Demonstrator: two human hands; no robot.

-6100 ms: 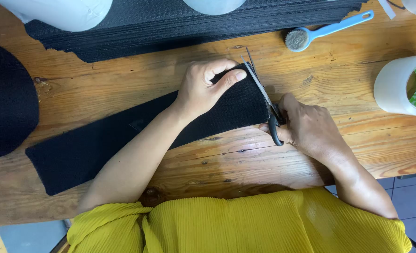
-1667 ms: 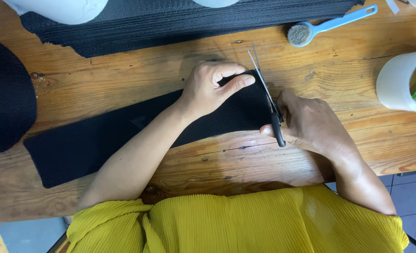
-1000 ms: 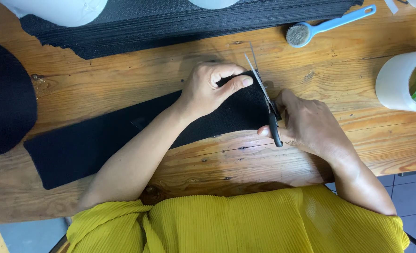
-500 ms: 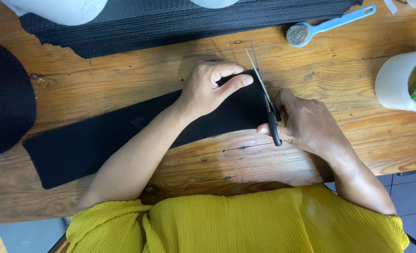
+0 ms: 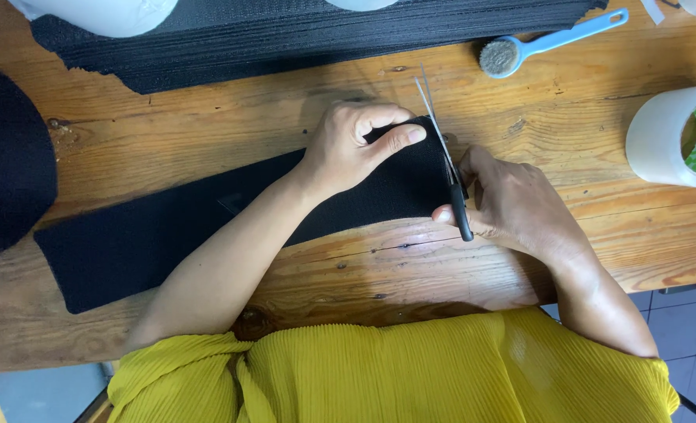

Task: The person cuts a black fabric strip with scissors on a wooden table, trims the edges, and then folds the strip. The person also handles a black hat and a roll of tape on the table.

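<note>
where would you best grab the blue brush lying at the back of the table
Take the blue brush by its long thin handle, near the middle. It lies flat on the wooden table, head to the left, handle running up and right, with bare wood on the near side. Come down from above on that side; the stack of black mesh crowds the bristle head.

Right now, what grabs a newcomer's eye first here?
The right hand working scissors along the end of a black fabric strip mid-table, the left hand pressing it flat. Then the blue-handled brush at top right, and the wooden table.
</note>
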